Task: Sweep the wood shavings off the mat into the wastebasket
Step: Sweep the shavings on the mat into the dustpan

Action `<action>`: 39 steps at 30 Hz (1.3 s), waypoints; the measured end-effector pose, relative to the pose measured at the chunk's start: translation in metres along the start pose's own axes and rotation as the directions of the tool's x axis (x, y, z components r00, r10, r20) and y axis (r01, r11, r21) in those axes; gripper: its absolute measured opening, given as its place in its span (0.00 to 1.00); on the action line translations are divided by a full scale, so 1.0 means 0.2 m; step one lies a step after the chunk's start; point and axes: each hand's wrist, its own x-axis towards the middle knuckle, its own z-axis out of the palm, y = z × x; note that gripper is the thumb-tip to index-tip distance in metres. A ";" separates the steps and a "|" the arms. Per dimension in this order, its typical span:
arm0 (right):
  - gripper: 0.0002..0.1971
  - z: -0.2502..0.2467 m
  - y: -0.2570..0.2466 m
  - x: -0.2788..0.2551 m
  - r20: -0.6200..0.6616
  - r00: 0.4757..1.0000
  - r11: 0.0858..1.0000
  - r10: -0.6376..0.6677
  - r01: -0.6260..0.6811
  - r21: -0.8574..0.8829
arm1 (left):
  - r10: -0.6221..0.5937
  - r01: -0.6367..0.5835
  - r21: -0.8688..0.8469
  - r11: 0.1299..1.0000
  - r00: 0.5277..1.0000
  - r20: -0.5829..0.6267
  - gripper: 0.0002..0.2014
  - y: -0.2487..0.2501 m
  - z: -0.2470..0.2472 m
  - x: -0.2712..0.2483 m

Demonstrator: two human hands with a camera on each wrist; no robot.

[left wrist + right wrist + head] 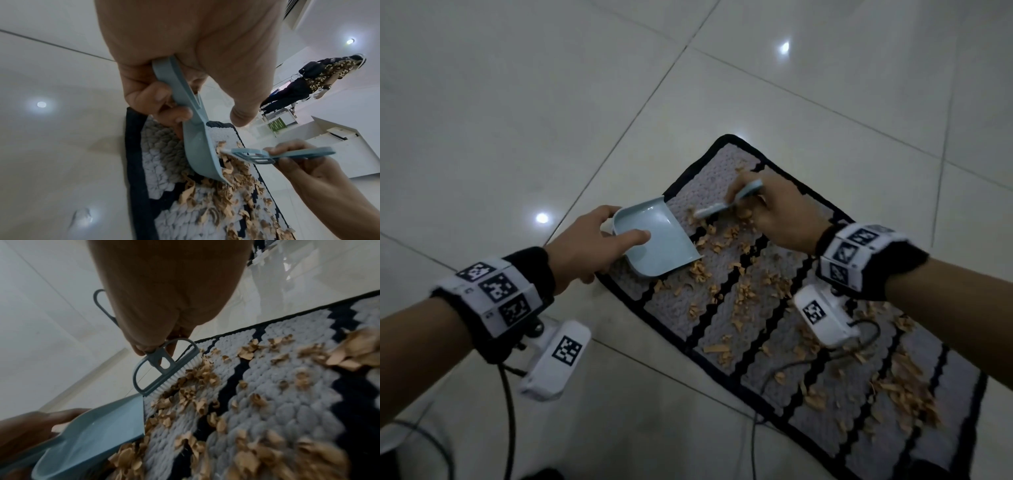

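Note:
A grey mat (717, 178) with black zigzag stripes lies on the floor, strewn with tan wood shavings (743, 298). My left hand (602, 236) grips a light blue dustpan (664, 243) by its handle (174, 78), thumb inside the pan. The pan's lip rests on the mat's left end. My right hand (760, 209) pinches a small blue brush (717, 207). Its white bristles (176, 374) press into a clump of shavings (195, 378) just in front of the dustpan (102, 426) mouth. The pan holds nothing. No wastebasket shows in any view.
Pale glossy floor tiles (551, 102) surround the mat. Black cables (784, 373) from the wrist cameras trail over the mat's near part. Far off in the left wrist view a person (308, 81) stands by white furniture (339, 142).

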 end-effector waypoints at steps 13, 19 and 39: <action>0.08 -0.20 0.14 0.15 -0.377 0.920 0.990 0.111 -0.135 -0.039 | 0.056 -0.056 -0.003 0.998 0.998 0.000 0.28 0.01 -0.02 -0.03; 0.08 -0.01 0.05 -0.07 -0.195 0.981 1.000 0.002 -0.007 -0.026 | 0.057 -0.057 -0.005 0.998 0.998 -0.006 0.28 0.01 -0.01 -0.02; 0.12 0.13 -0.06 -0.09 -0.114 0.989 0.995 -0.091 0.094 0.020 | 0.063 -0.065 -0.045 0.997 0.997 -0.040 0.26 -0.04 -0.06 -0.08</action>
